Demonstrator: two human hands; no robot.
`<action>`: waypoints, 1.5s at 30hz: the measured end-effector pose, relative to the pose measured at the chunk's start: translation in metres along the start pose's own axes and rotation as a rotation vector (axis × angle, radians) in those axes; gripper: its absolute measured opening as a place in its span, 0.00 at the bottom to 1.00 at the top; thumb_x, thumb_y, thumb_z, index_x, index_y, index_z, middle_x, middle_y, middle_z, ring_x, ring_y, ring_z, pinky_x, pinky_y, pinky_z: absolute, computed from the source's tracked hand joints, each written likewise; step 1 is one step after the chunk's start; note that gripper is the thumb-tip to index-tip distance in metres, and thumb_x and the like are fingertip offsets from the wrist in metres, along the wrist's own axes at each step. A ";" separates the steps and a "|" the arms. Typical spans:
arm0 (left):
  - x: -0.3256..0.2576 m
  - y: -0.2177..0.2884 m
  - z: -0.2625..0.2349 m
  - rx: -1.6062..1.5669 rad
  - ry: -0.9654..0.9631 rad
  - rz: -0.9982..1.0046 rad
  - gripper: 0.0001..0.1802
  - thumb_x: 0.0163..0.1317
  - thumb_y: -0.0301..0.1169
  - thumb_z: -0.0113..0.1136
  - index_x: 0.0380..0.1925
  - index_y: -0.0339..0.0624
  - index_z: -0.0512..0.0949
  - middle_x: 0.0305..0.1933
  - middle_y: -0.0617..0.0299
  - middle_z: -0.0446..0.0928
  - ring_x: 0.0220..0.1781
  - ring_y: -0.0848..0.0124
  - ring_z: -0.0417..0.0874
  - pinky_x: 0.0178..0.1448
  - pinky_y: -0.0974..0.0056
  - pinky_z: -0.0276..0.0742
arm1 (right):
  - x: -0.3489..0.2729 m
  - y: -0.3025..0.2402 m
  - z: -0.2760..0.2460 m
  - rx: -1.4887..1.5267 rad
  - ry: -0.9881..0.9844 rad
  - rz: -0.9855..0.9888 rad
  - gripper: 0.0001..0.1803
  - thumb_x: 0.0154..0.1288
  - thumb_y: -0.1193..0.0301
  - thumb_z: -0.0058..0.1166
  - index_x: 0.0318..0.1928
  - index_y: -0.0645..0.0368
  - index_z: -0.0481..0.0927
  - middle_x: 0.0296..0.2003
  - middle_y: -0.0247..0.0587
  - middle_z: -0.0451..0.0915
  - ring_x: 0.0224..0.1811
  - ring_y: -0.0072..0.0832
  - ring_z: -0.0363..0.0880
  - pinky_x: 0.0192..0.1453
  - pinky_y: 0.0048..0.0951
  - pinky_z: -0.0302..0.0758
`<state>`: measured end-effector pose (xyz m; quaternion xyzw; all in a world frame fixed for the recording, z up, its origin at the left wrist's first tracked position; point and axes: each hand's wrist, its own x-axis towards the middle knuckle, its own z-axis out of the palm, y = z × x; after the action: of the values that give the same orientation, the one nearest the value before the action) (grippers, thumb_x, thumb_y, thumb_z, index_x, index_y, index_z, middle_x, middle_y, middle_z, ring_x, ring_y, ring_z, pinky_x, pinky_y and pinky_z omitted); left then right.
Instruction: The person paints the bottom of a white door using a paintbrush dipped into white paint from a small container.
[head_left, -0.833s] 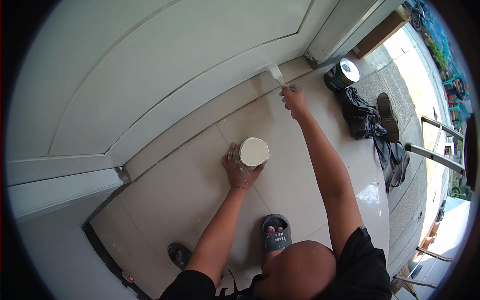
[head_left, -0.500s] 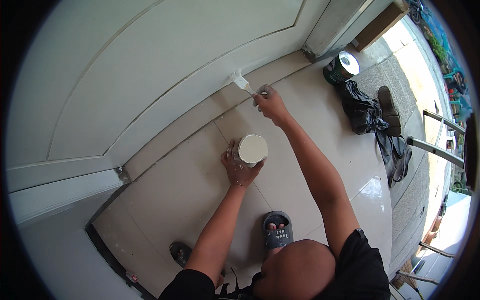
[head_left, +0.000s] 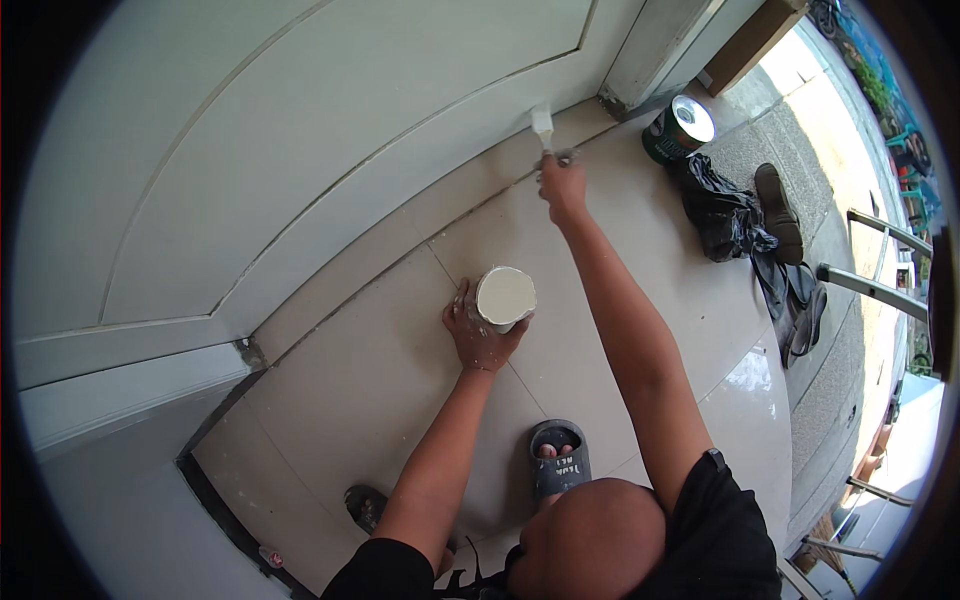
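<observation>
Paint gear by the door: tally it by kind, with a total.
Paintbrush, in the right hand: 1
Small paint cup, gripped by the left hand: 1
Green paint can, open on the floor: 1
Total: 3

House entrance: door [head_left: 300, 130], tiled floor [head_left: 380, 400], shoes [head_left: 775, 210].
</observation>
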<state>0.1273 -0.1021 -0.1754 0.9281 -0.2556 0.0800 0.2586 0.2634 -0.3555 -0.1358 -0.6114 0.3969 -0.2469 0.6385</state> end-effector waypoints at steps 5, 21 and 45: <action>-0.003 -0.011 -0.003 0.060 -0.041 -0.028 0.50 0.56 0.73 0.61 0.68 0.47 0.73 0.69 0.58 0.73 0.78 0.53 0.64 0.73 0.43 0.54 | -0.049 -0.011 0.002 -0.221 -0.362 0.014 0.12 0.70 0.67 0.60 0.43 0.62 0.75 0.29 0.43 0.83 0.26 0.26 0.79 0.31 0.31 0.75; 0.003 0.007 0.000 -0.049 -0.026 -0.035 0.49 0.53 0.67 0.68 0.67 0.46 0.73 0.69 0.55 0.72 0.79 0.54 0.64 0.73 0.42 0.55 | 0.057 0.028 -0.034 -0.372 0.061 -0.161 0.14 0.66 0.66 0.62 0.40 0.66 0.77 0.32 0.54 0.84 0.32 0.47 0.84 0.38 0.44 0.80; 0.002 -0.013 -0.014 -0.003 -0.084 -0.059 0.51 0.54 0.70 0.66 0.68 0.46 0.72 0.69 0.52 0.71 0.79 0.54 0.62 0.74 0.42 0.54 | -0.025 -0.001 0.001 -0.427 -0.555 -0.022 0.13 0.64 0.66 0.62 0.39 0.64 0.79 0.30 0.51 0.85 0.34 0.41 0.85 0.44 0.42 0.79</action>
<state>0.1358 -0.0864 -0.1688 0.9374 -0.2391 0.0328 0.2512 0.2503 -0.3351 -0.1294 -0.7792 0.2443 0.0101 0.5771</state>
